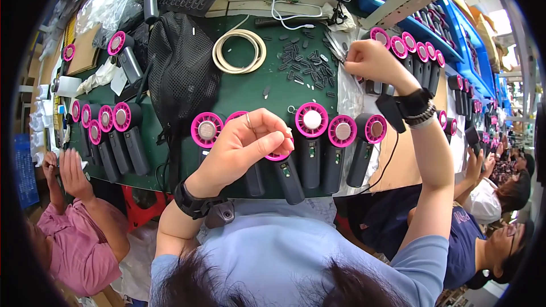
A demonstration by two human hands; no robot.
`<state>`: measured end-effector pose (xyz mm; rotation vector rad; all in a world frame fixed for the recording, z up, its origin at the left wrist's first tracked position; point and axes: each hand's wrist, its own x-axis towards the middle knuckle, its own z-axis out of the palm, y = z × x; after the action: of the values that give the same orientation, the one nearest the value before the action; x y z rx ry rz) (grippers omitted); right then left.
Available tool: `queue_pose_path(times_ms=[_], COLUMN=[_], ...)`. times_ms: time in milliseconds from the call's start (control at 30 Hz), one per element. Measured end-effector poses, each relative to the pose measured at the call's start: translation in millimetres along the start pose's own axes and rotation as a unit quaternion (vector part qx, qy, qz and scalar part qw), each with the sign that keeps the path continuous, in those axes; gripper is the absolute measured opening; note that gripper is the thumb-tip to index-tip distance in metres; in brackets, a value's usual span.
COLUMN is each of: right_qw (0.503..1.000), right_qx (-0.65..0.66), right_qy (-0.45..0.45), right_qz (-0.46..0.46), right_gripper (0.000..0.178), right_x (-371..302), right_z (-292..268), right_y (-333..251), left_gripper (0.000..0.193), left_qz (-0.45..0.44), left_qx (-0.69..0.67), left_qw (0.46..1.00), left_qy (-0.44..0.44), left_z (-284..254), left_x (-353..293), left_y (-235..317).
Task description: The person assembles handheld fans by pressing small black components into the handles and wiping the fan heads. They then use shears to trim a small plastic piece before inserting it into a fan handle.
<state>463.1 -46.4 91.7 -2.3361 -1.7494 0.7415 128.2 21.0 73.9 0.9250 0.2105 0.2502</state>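
Observation:
My left hand [247, 142] is closed in a pinch above the table's near edge, with a tiny white piece [289, 131] at its fingertips. Under and beside it lie several dark grey handheld fans with pink round heads; one fan [310, 153] has an open handle baring a green circuit board. My right hand [378, 63] is raised at the right, its fingers curled together beside thin pale strips [335, 48]. Whatever those fingers hold, if anything, is hidden. Small black plastic parts [310, 65] lie scattered to the left of it.
A black mesh bag [183, 74] and a coil of cream tape [217, 51] rest on the green mat [267, 94]. More fans [122, 131] line the left; another row [421, 57] stands right, near blue crates [435, 40]. A white cable [293, 25] crosses the back. Co-workers sit on both sides.

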Motion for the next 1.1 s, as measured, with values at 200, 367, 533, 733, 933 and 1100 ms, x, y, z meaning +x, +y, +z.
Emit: queue_pose_path(times_ms=[200, 367, 533, 733, 933, 1100], right_qw=[0.921, 0.841, 0.688, 0.673, 0.736, 0.723], right_qx=[0.376, 0.522, 0.69, 0.678, 0.546, 0.563], right_qy=[0.102, 0.103, 0.145, 0.236, 0.355, 0.359], right_qz=[-0.02, -0.097, -0.169, -0.18, -0.186, -0.177], right_gripper=[0.039, 0.041, 0.039, 0.032, 0.022, 0.013], right_x=[-62, -105, -133, -153, -152, -145], right_z=[-20, -10, 47, 80, 90, 94], right_y=[-36, -39, -47, -78, -104, -115], left_gripper=[0.008, 0.008, 0.008, 0.009, 0.009, 0.009], left_qz=[0.092, 0.107, 0.09, 0.056, 0.043, 0.056], left_qx=[0.053, 0.079, 0.084, 0.104, 0.122, 0.165], left_qw=[0.994, 0.99, 0.991, 0.991, 0.991, 0.984], left_qy=[0.038, 0.052, 0.057, 0.065, 0.043, 0.043], left_z=[-3, -5, -5, 7, 15, 23], left_x=[-5, -12, -11, -4, 2, -1], left_y=[7, 5, -3, -11, -14, -13])
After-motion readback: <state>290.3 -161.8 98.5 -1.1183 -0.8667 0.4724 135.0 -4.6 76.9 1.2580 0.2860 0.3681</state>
